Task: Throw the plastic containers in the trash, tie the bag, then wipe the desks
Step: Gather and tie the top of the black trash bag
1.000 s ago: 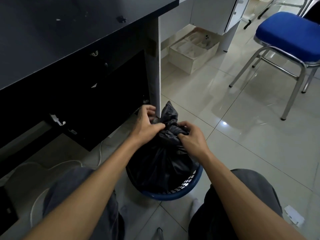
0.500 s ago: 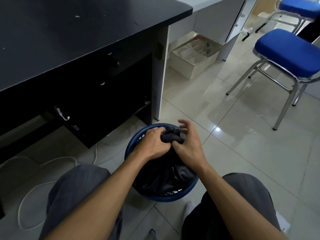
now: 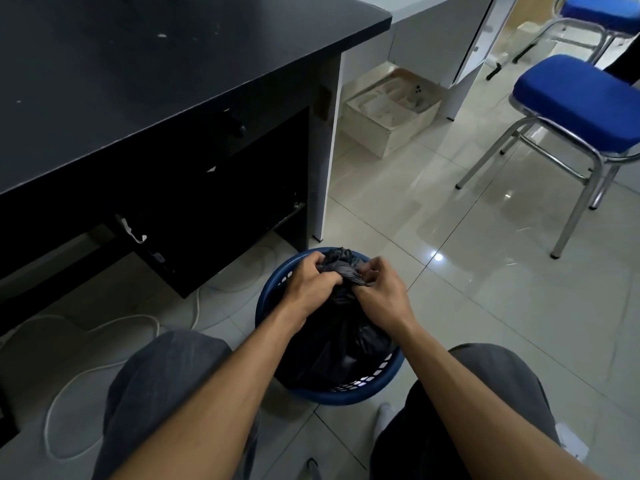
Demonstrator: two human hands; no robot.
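A black tabletop point(image 3: 138, 81) stands up and to the left of the fingers, with a white cable point(image 3: 104, 327) looped on the floor below it; the left hand point(image 3: 313, 289) grips the gathered neck of the black bag point(image 3: 341, 337), its fingers point(image 3: 317, 266) curled tight round the plastic; the bag sits in a blue bin point(image 3: 346, 398) beneath both hands; the right hand point(image 3: 381, 297) pinches the same neck from the other side; a blue chair point(image 3: 581, 109) stands well off to the upper right.

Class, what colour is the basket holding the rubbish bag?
Blue: the basket has a slotted blue wall, seen best in the head view.
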